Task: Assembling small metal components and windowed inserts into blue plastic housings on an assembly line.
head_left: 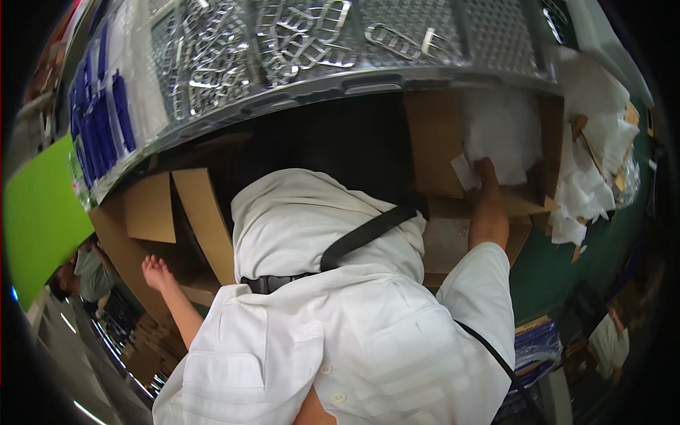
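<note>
My right arm reaches down into an open cardboard box [433,142] on the right. My right hand [486,170] is at the edge of a translucent white plastic wrapping [499,131] inside it. A small white slip [464,172] lies beside the hand. Its fingers are mostly hidden, so their grip does not show. On the left, my left hand [156,273] hovers by another cardboard box [150,209] with raised flaps. Its fingers are loosely curled and apart, with nothing in them.
Ahead is a grey metal tray [418,79] bearing several shiny metal buckle-shaped parts [304,35]. Blue wrapped strips [99,113] lie at its left. Crumpled white wrapping [591,163] hangs at the right. A green panel [46,205] stands far left. Other people are at both sides.
</note>
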A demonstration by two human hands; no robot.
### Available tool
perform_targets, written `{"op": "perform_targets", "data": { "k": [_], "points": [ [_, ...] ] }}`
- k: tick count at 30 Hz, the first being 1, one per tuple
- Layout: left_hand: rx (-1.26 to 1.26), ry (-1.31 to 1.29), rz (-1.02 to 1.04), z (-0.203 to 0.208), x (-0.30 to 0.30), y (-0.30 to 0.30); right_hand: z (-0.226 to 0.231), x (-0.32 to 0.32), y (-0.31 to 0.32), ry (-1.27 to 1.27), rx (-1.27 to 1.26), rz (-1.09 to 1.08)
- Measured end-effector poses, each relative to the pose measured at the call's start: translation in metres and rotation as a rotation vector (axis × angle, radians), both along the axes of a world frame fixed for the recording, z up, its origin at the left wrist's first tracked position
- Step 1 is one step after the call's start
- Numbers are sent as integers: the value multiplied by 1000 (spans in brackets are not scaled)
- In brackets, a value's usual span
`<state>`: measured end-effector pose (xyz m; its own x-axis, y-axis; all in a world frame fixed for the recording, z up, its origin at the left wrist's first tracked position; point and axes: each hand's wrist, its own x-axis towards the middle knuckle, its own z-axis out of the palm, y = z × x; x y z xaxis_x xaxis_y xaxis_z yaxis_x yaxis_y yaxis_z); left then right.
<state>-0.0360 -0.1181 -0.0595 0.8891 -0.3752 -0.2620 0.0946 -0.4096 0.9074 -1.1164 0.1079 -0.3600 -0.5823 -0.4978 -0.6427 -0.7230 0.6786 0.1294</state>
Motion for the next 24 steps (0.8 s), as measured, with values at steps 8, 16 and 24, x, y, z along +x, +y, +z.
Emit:
{"op": "perform_targets", "data": {
  "k": [8,16,24],
  "points": [
    [-389,86,-318,73,-50,-54,178,127,-121,250,-589,-28],
    [-522,-17,-313,82,-93,-115,485,338,-316,-303,-1569,50],
    [-327,218,-98,-73,40,-79,497,413,-444,-193,-1074,896]
  ]
}}
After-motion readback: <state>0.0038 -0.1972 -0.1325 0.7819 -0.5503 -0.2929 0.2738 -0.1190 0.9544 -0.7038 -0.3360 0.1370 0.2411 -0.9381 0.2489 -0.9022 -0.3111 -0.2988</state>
